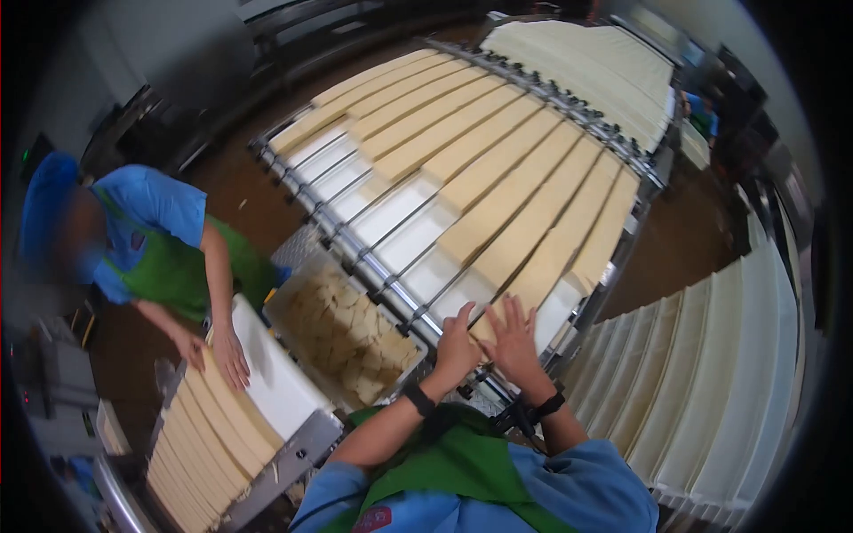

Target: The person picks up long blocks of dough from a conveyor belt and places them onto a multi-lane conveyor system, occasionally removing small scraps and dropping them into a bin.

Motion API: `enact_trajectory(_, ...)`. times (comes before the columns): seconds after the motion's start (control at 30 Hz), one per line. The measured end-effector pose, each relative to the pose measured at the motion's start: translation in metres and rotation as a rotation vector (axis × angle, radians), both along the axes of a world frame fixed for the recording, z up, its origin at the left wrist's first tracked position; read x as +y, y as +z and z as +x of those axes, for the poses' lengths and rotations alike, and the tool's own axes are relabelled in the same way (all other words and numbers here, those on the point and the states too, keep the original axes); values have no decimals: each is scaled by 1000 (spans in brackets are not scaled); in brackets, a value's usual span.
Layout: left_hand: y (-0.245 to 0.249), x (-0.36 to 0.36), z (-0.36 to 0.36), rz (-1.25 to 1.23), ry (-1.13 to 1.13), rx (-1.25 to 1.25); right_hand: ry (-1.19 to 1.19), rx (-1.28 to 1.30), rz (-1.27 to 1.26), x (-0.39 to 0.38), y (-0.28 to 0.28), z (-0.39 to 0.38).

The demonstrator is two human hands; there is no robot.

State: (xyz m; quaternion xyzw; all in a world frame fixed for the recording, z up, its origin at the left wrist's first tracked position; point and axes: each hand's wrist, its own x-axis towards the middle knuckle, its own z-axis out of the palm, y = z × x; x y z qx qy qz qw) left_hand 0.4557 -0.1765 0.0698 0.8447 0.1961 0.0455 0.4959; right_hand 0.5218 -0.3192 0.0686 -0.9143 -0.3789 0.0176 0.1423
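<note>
Long pale-yellow slabs (524, 200), tofu-like in look, lie side by side on a slatted conveyor with white panels and metal rods. My right hand (515, 342) rests with spread fingers on the near end of one slab (538, 277). Close beside it, my left hand (456, 348) is at the left edge of that slab's end, fingers stretched forward and not wrapped round it. Both hands are at the conveyor's near edge, wearing dark wristbands. The slab's very end is partly hidden under my hands.
A bin (298, 302) of broken pale pieces stands left of the conveyor. A co-worker (169, 231) in a green apron has both hands on upright strips (209, 417) in a white-sided trough. Pleated cream cloth (693, 373) hangs at right; more cloth (582, 67) covers the far end.
</note>
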Motion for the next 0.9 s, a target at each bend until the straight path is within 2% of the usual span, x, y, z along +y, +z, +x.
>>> enact_trajectory(0.07, 7, 11, -12, -40, 39, -2, -13, -72, -47, 1, -7, 0)
enact_trajectory(0.1, 1, 22, -21, -41, 75, -99, -19, -97, -62, 1, -8, 0)
enact_trajectory(0.2, 7, 74, -58, -328, 201, -127, -54, -142, -139, 9, -9, -2)
enact_trajectory(0.3, 4, 117, -101, 36, 405, -178, -53, -79, -161, 30, 20, -12)
enact_trajectory(0.4, -11, 140, -145, 211, 591, -166, -97, -64, -231, 39, -3, -2)
enact_trajectory(0.53, -9, 160, -221, 185, 611, -191, -115, -120, -238, 43, -4, -2)
enact_trajectory(0.57, -3, 160, -240, 71, 666, -324, -117, -138, -252, 43, -5, -2)
enact_trajectory(0.67, -5, 156, -311, 238, 741, -242, -139, -164, -273, 43, -10, -1)
enact_trajectory(0.77, -13, 144, -370, 294, 1074, -211, -169, -47, -404, 39, -7, 10)
enact_trajectory(0.8, -16, 141, -384, 378, 1225, -78, -171, -107, -457, 47, 0, 10)
enact_trajectory(0.87, -29, 138, -407, 523, 1495, 205, 9, -402, -315, 87, 18, -8)
enact_trajectory(0.9, -35, 137, -416, 331, 1538, 251, 78, -360, -178, 121, 27, -22)
